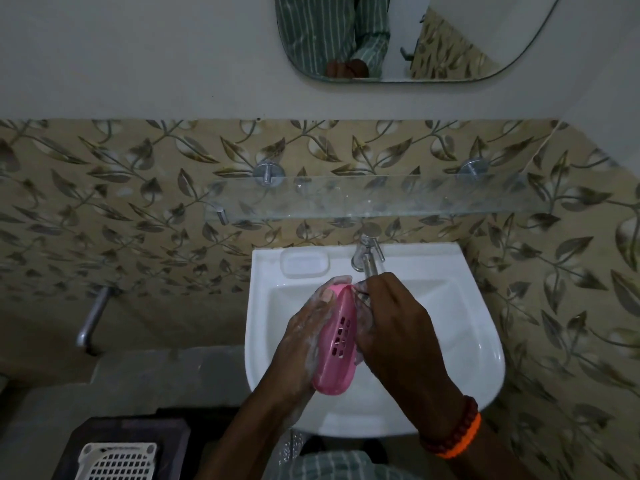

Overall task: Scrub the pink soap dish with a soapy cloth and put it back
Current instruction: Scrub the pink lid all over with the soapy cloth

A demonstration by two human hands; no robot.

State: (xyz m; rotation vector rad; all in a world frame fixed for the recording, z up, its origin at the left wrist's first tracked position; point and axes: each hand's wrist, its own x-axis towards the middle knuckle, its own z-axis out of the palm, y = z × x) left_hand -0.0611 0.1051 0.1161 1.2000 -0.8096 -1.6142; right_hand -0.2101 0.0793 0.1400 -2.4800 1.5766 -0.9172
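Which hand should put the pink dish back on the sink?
Probably the left hand: it already grips the pink plastic soap dish, and the sink's moulded soap recess lies on its side.

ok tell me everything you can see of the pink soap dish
The soap dish is an oval of pink, plastic-looking material with small drain slots in its base. It is held on edge over the sink, long axis running toward the tap. The sudsy left hand cups its back; the right hand presses against its other side. Any cloth is hidden.
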